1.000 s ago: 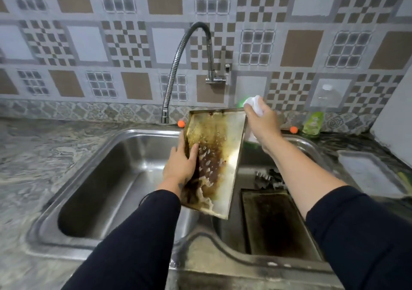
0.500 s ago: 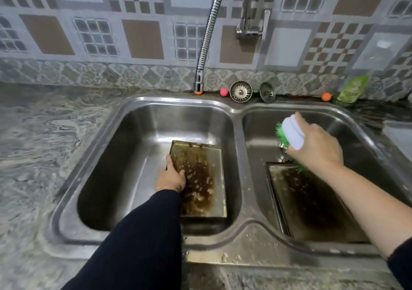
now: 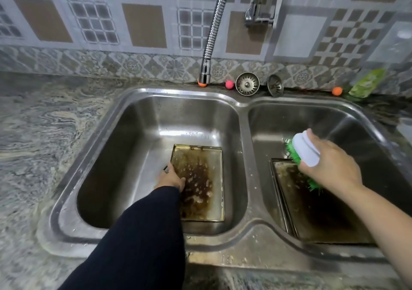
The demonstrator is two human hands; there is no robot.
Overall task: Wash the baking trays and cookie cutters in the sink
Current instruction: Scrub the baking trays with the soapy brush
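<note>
In the head view, a rectangular metal baking tray crusted with brown residue is seen lying flat in the left basin of the double stainless-steel sink, its left edge gripped by the left hand. A green-bristled scrubbing brush with a white handle is clasped by the right hand above a second, darker blackened tray in the right basin.
</note>
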